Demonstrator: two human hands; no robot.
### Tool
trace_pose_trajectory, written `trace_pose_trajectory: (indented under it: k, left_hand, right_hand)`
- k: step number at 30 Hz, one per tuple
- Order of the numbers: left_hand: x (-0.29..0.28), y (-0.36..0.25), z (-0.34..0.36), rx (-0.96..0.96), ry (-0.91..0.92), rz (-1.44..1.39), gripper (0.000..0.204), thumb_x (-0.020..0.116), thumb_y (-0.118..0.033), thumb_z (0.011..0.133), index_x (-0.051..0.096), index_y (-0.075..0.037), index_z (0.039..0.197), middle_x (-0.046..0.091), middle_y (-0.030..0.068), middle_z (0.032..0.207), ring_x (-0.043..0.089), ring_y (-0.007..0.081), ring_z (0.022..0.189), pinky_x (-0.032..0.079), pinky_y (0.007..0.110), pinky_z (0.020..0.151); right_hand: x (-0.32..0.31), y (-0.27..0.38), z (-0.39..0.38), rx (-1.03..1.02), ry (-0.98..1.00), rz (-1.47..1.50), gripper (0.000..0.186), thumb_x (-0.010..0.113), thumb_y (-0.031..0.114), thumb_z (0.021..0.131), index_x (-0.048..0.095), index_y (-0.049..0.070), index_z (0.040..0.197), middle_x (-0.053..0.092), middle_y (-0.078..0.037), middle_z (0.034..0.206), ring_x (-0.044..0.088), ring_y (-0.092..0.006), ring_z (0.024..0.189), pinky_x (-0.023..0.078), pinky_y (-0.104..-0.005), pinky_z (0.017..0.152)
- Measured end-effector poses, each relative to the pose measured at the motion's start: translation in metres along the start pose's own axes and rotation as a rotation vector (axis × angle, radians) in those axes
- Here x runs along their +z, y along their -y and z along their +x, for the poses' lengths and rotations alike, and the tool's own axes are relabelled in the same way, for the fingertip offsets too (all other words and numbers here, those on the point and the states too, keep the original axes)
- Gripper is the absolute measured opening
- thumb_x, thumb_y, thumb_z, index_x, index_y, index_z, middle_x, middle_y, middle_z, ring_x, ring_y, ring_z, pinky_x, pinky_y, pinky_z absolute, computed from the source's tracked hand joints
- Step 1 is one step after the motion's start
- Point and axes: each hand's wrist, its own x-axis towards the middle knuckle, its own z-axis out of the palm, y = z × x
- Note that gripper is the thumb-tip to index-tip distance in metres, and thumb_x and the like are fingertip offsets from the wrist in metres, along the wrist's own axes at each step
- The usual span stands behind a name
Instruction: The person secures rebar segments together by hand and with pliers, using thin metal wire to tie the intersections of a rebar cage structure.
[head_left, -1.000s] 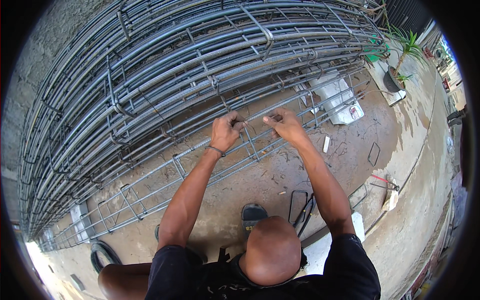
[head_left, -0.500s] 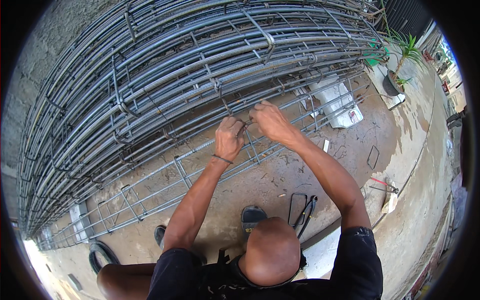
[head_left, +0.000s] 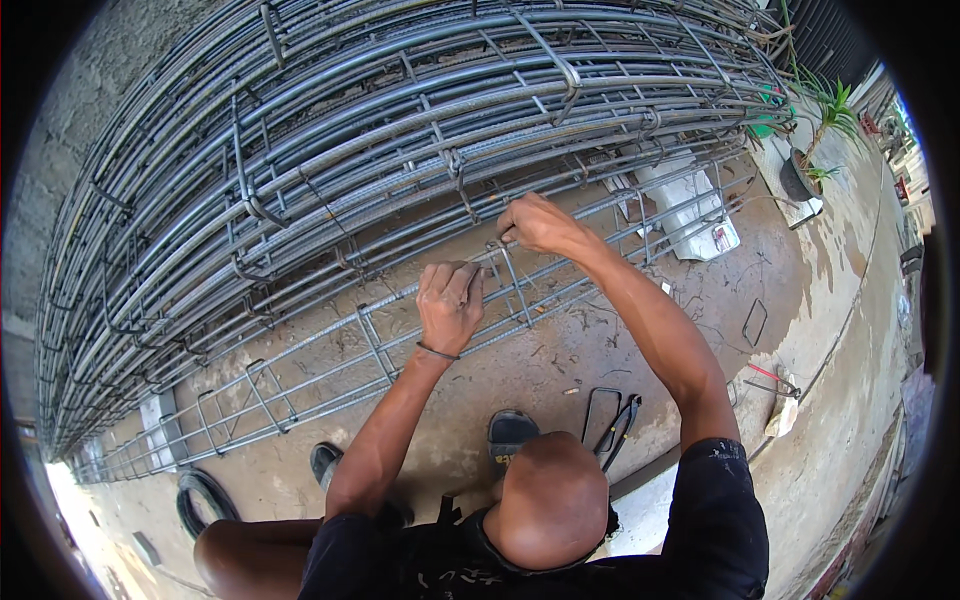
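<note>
A long, narrow rebar cage [head_left: 367, 322] lies low in front of me, its thin bars joined by rectangular stirrups. My right hand [head_left: 540, 224] is at the upper corner of one stirrup [head_left: 514, 278], thumb and fingers pinched together. Whatever is between those fingertips is too small to name. To its lower left, my left hand [head_left: 450, 305] is over the cage with its fingers curled in. Its palm is hidden, so I cannot see what it holds. A dark band [head_left: 437, 351] circles my left wrist.
Stacked rebar cages [head_left: 400, 125] fill the far side. Pincers [head_left: 622, 425] and a loose stirrup [head_left: 587, 412] lie near my right arm, with a red-handled tool [head_left: 772, 379] farther right. A white block [head_left: 690, 212] is at the cage's right end; a black coil [head_left: 184, 505] lies at left.
My left hand has drawn away from the stirrup corner, down and to the left, leaving a gap between my hands. My right hand stays at that corner. The view has shifted slightly.
</note>
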Motion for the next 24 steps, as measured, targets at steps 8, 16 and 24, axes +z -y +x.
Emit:
trace_pose_trajectory:
  k: [8, 16, 24]
  left_hand:
    - [0.020, -0.016, -0.006, -0.358, 0.234, 0.154, 0.011, 0.062, -0.011, 0.079, 0.068, -0.003, 0.084, 0.065, 0.0183, 0.077, 0.062, 0.0374, 0.069, 0.049, 0.045, 0.062]
    - [0.037, -0.006, -0.012, -0.547, 0.249, -0.036, 0.017, 0.057, -0.016, 0.084, 0.066, -0.002, 0.084, 0.061, 0.0248, 0.074, 0.060, 0.0429, 0.068, 0.047, 0.050, 0.064]
    - [0.045, -0.011, -0.008, -0.657, 0.364, -0.019, 0.022, 0.059, -0.027, 0.086, 0.069, -0.007, 0.085, 0.063, 0.0223, 0.074, 0.061, 0.0416, 0.076, 0.047, 0.050, 0.068]
  right_hand:
    - [-0.014, 0.038, -0.005, 0.169, 0.130, -0.076, 0.037, 0.051, 0.027, 0.090, 0.064, -0.007, 0.083, 0.061, -0.030, 0.082, 0.062, -0.0431, 0.082, 0.046, -0.0476, 0.075]
    - [-0.002, 0.034, -0.009, 0.181, -0.061, 0.158, 0.035, 0.063, 0.023, 0.074, 0.059, -0.005, 0.095, 0.064, -0.023, 0.079, 0.062, -0.0400, 0.082, 0.046, -0.0453, 0.073]
    - [-0.011, 0.010, 0.001, 0.311, 0.188, 0.412, 0.057, 0.067, 0.012, 0.072, 0.038, 0.001, 0.120, 0.064, -0.014, 0.083, 0.057, -0.0204, 0.081, 0.043, -0.0325, 0.073]
